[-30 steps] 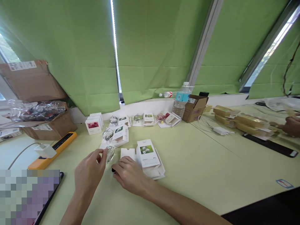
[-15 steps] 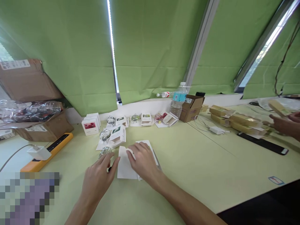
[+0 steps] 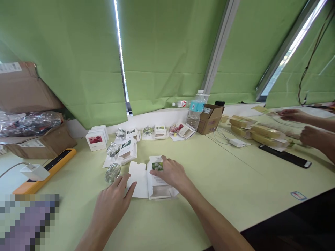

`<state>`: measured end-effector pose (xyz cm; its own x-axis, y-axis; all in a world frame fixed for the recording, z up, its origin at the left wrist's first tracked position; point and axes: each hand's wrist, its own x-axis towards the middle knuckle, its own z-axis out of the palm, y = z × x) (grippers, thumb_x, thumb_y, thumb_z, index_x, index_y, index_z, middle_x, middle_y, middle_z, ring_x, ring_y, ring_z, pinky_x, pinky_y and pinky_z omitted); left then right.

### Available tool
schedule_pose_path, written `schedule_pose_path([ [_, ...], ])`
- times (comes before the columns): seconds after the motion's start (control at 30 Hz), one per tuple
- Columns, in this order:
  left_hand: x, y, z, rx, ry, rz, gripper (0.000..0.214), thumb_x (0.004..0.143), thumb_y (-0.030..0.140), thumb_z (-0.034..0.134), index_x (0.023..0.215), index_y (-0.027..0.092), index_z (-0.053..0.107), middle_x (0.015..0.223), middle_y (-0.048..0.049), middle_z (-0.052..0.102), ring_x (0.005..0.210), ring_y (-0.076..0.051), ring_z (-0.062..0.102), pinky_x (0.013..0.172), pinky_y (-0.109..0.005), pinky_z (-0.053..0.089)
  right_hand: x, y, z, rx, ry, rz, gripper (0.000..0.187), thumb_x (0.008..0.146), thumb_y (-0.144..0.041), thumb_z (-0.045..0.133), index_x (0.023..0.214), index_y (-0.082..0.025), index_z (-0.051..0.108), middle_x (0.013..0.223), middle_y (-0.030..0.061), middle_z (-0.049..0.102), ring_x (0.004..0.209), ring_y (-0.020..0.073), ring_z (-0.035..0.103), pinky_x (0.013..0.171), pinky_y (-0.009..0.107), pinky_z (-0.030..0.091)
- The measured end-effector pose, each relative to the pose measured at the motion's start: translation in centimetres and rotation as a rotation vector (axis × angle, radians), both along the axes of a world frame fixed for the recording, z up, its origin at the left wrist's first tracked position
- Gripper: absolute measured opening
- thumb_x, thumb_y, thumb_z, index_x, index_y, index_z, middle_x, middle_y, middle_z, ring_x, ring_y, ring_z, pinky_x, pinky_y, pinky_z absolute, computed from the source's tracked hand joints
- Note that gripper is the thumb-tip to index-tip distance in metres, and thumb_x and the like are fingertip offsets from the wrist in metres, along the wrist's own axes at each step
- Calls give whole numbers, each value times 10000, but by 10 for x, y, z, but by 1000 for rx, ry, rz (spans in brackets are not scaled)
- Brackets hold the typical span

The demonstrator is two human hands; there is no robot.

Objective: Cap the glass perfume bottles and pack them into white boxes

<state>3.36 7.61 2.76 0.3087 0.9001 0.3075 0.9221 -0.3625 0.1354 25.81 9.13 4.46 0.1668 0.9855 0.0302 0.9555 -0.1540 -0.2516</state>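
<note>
A small white cardboard box (image 3: 159, 181) with a plant picture and a see-through window lies on the table, its blank white front flap (image 3: 138, 179) folded out to the left. My right hand (image 3: 172, 172) grips the box from above, thumb across the picture and fingers toward the upper right edge. My left hand (image 3: 115, 197) is open at the flap's lower left, with thumb and forefinger apart; the thumb overlaps the flap. Just beyond those fingers sits a round, shiny clear ornament (image 3: 113, 172). Whatever the box holds is partly hidden.
Behind are several opened boxes (image 3: 128, 150) paired with round ornaments, and closed white boxes (image 3: 96, 139). A power strip (image 3: 57, 170) and carton (image 3: 44, 139) stand left. A water bottle (image 3: 195, 111), charger (image 3: 237, 142) and yellowish packages (image 3: 267, 132) lie right, near another person's hands (image 3: 311, 134).
The white flap has swung out to the left, showing the box's picture and window. My right hand has shifted right onto the box. The other person's hands have moved apart.
</note>
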Motion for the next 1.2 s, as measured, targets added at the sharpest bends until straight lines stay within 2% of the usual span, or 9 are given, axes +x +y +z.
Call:
schedule_pose_path([
  [0.27,8,-5,-7,-36,18,7,390,951,441,302,1227,272,521,1250,-71,612,740,-225,680,553,-304,428,5,2,5,24,140,20,709,679,-443,719,1257,-150,433,895,105,678,865,279,631,649,296,385],
  [0.43,15,-11,-7,-186,9,85,409,948,438,294,1274,266,470,1109,-85,693,791,-279,689,573,-317,419,11,5,8,66,275,28,645,716,-294,689,1286,-167,418,912,70,683,820,216,632,572,240,362],
  [0.5,17,-13,-8,-224,16,93,404,947,430,298,1270,256,468,1040,-92,712,799,-288,690,566,-310,402,13,5,10,81,307,40,478,741,-291,656,1185,-183,515,902,55,686,784,193,628,552,229,357],
  [0.57,19,-15,-10,-228,15,84,398,947,430,301,1263,256,468,1027,-91,713,799,-289,689,563,-306,391,14,5,12,98,339,59,230,768,-297,618,974,-194,620,850,38,690,729,173,617,540,225,353],
  [0.63,20,-16,-10,-221,10,69,397,945,433,304,1266,261,462,1047,-83,709,785,-288,685,562,-312,389,14,4,14,117,368,72,126,787,-302,589,808,-194,650,789,30,690,675,162,604,535,229,354],
  [0.77,26,-19,-10,-275,-47,-30,368,939,418,332,1241,270,482,1089,-58,702,847,-279,675,606,-324,425,15,2,19,181,419,69,153,798,-307,572,786,-196,676,774,32,697,654,158,599,562,240,370],
  [0.93,31,-23,-12,-328,-152,-167,373,936,430,362,1262,281,464,1299,-51,598,999,-254,653,695,-304,458,22,3,23,267,473,37,230,831,-336,519,775,-177,675,763,42,694,639,159,587,548,243,372],
  [1.13,36,-23,-16,-297,-121,-172,408,932,458,372,1281,267,462,1333,-54,567,849,-253,689,656,-333,472,29,10,21,460,683,-39,350,853,-449,494,801,-150,669,686,45,671,567,154,550,503,240,358],
  [1.2,38,-24,-14,-288,-143,-235,385,935,458,371,1262,286,479,1340,-29,562,878,-246,685,682,-336,483,28,11,18,489,760,-28,358,845,-466,506,808,-150,672,691,45,671,567,153,545,508,239,363],
])
